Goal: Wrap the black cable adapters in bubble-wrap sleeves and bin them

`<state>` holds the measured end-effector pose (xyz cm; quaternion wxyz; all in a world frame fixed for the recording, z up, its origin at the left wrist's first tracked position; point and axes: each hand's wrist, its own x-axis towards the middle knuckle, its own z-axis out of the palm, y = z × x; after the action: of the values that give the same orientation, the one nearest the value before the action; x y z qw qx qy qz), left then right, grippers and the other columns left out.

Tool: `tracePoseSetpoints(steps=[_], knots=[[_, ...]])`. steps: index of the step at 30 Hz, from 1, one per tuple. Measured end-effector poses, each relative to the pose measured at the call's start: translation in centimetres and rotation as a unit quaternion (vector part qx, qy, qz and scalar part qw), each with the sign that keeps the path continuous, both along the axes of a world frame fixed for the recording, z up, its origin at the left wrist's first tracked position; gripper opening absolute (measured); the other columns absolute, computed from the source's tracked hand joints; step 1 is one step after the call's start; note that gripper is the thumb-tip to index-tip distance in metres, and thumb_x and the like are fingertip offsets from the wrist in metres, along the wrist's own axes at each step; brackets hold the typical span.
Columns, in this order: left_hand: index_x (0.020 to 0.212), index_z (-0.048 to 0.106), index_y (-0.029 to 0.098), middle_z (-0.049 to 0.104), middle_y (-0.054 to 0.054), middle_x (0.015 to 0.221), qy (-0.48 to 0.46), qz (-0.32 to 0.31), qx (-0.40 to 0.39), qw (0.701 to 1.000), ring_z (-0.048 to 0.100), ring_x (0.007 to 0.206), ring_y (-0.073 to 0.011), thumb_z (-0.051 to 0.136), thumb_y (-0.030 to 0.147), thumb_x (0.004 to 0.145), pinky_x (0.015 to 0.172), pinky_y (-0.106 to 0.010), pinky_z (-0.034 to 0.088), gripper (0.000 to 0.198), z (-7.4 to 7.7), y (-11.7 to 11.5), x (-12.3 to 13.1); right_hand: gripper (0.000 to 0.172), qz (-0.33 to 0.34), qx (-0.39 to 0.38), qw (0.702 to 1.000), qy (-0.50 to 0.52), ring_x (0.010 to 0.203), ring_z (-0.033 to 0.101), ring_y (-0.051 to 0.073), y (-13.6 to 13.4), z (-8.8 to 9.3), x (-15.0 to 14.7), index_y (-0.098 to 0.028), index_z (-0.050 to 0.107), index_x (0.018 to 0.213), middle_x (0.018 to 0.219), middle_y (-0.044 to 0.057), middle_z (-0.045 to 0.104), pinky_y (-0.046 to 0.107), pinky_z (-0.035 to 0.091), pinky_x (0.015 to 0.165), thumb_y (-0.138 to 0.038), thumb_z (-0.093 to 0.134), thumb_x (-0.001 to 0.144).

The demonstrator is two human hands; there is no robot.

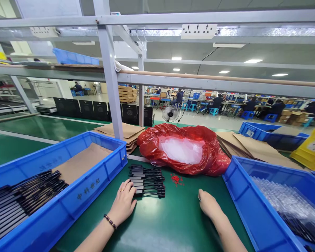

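My left hand (124,203) lies flat on the green table (160,224), fingers stretched out and touching the near edge of a neat stack of black cable parts (147,180). My right hand (208,204) rests on the table to the right with its fingers curled under; anything inside it is hidden. A small heap of red ties (176,179) lies between the stack and a red plastic bag (185,148) holding clear bags.
A blue bin (94,182) at left holds black parts and cardboard. Another blue bin (248,210) at right holds bagged parts. Cardboard sheets (254,148), a yellow bin (312,148) and a metal post (111,87) stand behind. People work at far benches.
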<state>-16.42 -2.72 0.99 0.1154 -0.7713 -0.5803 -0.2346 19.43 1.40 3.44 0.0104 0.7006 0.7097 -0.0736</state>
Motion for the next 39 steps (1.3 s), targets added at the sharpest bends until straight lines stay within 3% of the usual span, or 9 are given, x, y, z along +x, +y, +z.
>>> tracePoseSetpoints(steps=[10, 13, 16, 19, 22, 26, 29, 32, 39], knots=[[0.078, 0.056, 0.017, 0.051, -0.015, 0.121, -0.023, 0.016, 0.020, 0.999, 0.031, 0.126, -0.0322, 0.045, 0.004, 0.070, 0.096, -0.051, 0.037, 0.019, -0.6, -0.7, 0.1, 0.010, -0.047, 0.113, 0.992, 0.028, 0.086, 0.056, 0.020, 1.1, -3.0, 2.4, -0.018, 0.052, 0.088, 0.089, 0.008, 0.059, 0.027, 0.037, 0.071, -0.017, 0.048, 0.079], [0.075, 0.055, 0.018, 0.053, -0.013, 0.119, -0.070, -0.030, -0.014, 0.997, 0.030, 0.126, -0.0325, 0.046, 0.008, 0.073, 0.097, -0.052, 0.034, 0.014, 1.2, -1.9, 0.5, 0.009, -0.061, 0.086, 0.994, 0.027, 0.084, 0.056, 0.022, 1.1, -3.0, 3.4, -0.017, 0.053, 0.085, 0.087, 0.008, 0.060, 0.029, 0.038, 0.068, -0.025, 0.050, 0.080], [0.082, 0.053, 0.020, 0.059, -0.010, 0.113, -0.190, -0.116, -0.103, 0.969, 0.040, 0.121, -0.0278, 0.050, 0.013, 0.075, 0.100, -0.048, 0.033, 0.011, 5.1, -3.0, 1.8, 0.013, -0.069, 0.055, 0.996, 0.021, 0.081, 0.056, 0.023, 1.2, -2.5, 3.8, -0.018, 0.053, 0.076, 0.082, 0.008, 0.061, 0.029, 0.037, 0.065, -0.030, 0.048, 0.081], [0.089, 0.053, 0.020, 0.064, -0.009, 0.103, -0.362, -0.214, -0.227, 0.878, 0.055, 0.103, -0.0233, 0.055, 0.019, 0.076, 0.092, -0.041, 0.041, 0.013, 9.2, -3.0, 4.5, 0.014, -0.067, 0.046, 0.996, 0.021, 0.080, 0.057, 0.023, 1.2, -2.2, 3.7, -0.018, 0.052, 0.073, 0.081, 0.008, 0.062, 0.028, 0.037, 0.064, -0.029, 0.048, 0.081], [0.082, 0.045, 0.020, 0.068, -0.007, 0.081, -0.582, -0.250, -0.313, 0.708, 0.063, 0.077, -0.0204, 0.060, 0.031, 0.075, 0.070, -0.033, 0.049, 0.020, 10.4, -1.3, 8.6, 0.012, -0.061, 0.055, 0.996, 0.026, 0.079, 0.057, 0.022, 1.1, -2.1, 3.4, -0.018, 0.053, 0.072, 0.078, 0.007, 0.062, 0.027, 0.036, 0.063, -0.026, 0.047, 0.079], [0.087, 0.043, 0.020, 0.059, -0.001, 0.061, -0.754, -0.147, -0.405, 0.496, 0.050, 0.040, -0.0110, 0.049, 0.051, 0.078, 0.034, -0.018, 0.031, 0.033, 6.7, 2.0, 14.0, 0.010, -0.066, 0.079, 0.994, 0.042, 0.077, 0.056, 0.020, 1.1, -2.0, 3.1, -0.019, 0.050, 0.069, 0.076, 0.006, 0.061, 0.025, 0.035, 0.061, -0.024, 0.048, 0.077], [0.095, 0.050, 0.015, 0.055, -0.002, 0.058, -0.783, -0.096, -0.489, 0.373, 0.044, 0.039, -0.0082, 0.040, 0.055, 0.081, 0.033, -0.015, 0.015, 0.043, 3.1, 3.7, 16.0, 0.011, -0.078, 0.091, 0.990, 0.071, 0.071, 0.057, 0.017, 1.2, -1.9, 2.8, -0.020, 0.047, 0.068, 0.072, 0.003, 0.060, 0.023, 0.034, 0.057, -0.024, 0.047, 0.078], [0.101, 0.053, 0.012, 0.056, -0.005, 0.063, -0.780, -0.109, -0.525, 0.323, 0.044, 0.042, -0.0085, 0.040, 0.055, 0.081, 0.035, -0.016, 0.012, 0.049, 1.0, 4.2, 16.2, 0.012, -0.087, 0.093, 0.986, 0.108, 0.062, 0.056, 0.015, 1.5, -2.1, 2.7, -0.021, 0.044, 0.069, 0.066, 0.001, 0.058, 0.022, 0.032, 0.052, -0.026, 0.044, 0.080], [0.098, 0.057, 0.010, 0.059, -0.008, 0.066, -0.772, -0.133, -0.549, 0.293, 0.045, 0.044, -0.0100, 0.039, 0.052, 0.082, 0.036, -0.019, 0.013, 0.049, 0.2, 4.3, 15.9, 0.011, -0.071, 0.108, 0.983, 0.127, 0.066, 0.057, 0.017, 2.0, -3.0, 2.5, -0.021, 0.045, 0.077, 0.071, 0.002, 0.059, 0.025, 0.037, 0.058, -0.028, 0.037, 0.083]])
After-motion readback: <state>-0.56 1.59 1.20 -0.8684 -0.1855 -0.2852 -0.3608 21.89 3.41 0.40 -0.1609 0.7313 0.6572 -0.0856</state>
